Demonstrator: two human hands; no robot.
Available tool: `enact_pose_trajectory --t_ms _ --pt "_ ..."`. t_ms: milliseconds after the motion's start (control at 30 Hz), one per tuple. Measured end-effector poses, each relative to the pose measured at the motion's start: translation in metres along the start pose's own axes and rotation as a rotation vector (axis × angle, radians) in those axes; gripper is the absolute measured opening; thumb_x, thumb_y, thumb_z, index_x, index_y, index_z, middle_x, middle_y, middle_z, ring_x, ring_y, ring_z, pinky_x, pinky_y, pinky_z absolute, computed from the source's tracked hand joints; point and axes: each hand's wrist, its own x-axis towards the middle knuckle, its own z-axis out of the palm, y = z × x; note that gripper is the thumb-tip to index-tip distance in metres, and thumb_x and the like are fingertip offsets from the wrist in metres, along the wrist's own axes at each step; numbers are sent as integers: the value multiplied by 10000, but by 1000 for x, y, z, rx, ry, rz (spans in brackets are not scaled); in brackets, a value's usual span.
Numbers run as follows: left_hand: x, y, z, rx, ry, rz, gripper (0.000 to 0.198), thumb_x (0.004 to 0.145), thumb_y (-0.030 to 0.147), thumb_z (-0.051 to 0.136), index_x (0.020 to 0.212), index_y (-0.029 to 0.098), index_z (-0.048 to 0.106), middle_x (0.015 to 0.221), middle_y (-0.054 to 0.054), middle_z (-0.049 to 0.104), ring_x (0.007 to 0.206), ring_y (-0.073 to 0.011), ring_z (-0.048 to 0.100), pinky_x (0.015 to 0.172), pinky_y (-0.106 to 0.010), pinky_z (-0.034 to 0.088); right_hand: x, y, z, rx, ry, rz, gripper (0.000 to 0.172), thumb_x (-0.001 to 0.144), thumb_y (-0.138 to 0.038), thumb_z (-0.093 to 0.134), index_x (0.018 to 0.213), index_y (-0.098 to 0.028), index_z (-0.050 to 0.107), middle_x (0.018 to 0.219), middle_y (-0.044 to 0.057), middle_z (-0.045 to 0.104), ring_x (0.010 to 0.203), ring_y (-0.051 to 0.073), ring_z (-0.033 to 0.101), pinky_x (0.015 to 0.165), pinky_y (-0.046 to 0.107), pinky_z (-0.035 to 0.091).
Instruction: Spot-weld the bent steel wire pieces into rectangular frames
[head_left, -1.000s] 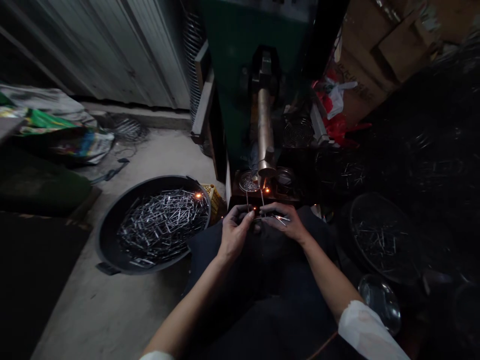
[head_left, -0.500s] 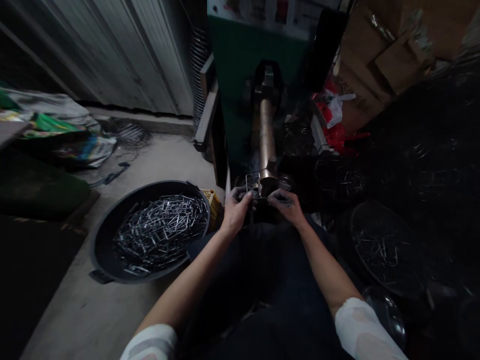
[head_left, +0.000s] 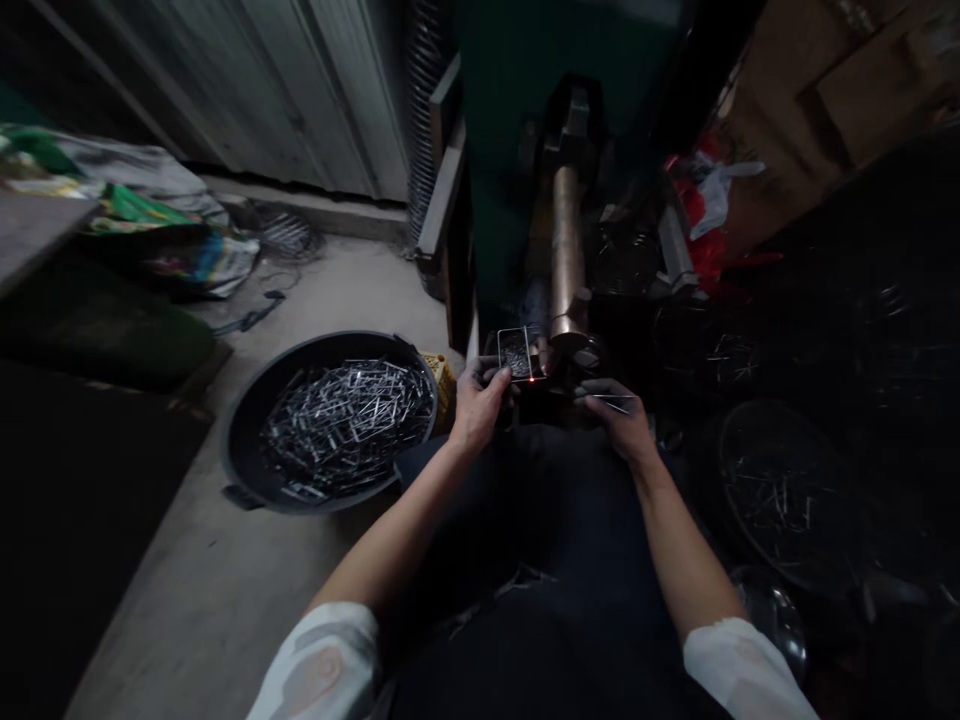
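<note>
My left hand (head_left: 480, 400) is closed on a small rectangular wire frame (head_left: 517, 353), held up beside the copper electrode (head_left: 567, 260) of a green welding machine (head_left: 517, 150). A red glowing spot shows at the frame's lower right corner. My right hand (head_left: 619, 420) pinches thin metal wire pieces (head_left: 611, 400) just right of the electrode's tip. Both forearms reach forward over my dark lap.
A round black tub (head_left: 240, 440) full of short shiny metal wire pieces stands on the concrete floor at my left. Dark round wire grilles (head_left: 780, 490) lie at my right. Cardboard boxes (head_left: 817, 90) and red plastic (head_left: 701, 220) sit behind. Bags (head_left: 157, 240) lie far left.
Sparks at the electrode a second ago have died out. My left hand has lifted the wire frame beside the electrode, and my right hand has drawn right with wire pieces.
</note>
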Motion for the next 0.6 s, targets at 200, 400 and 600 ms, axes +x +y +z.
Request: enact_pose_trajectory --t_ms 200,400,600 --pt "-11 4 -101 -79 365 -138 438 683 378 853 938 164 569 625 35 626 484 -100 585 472 -185 435 -64 24 -43 -90 80 176 376 781 -406 837 1076 -193 741 827 54 776 635 150 700 617 260 567" --pt "-42 1 -148 202 432 -85 392 827 481 740 1051 196 590 870 -33 707 621 -130 641 565 -231 507 -75 32 -40 -93 95 96 302 774 -420 826 916 -177 718 712 6 741 516 91 620 519 190 489" --pt "-146 -47 -58 1205 -734 31 245 954 358 575 876 155 690 833 -76 710 776 -192 672 680 -263 490 -65 35 -34 -76 21 75 314 811 -430 789 983 -181 702 716 -9 730 494 76 590 493 176 452"
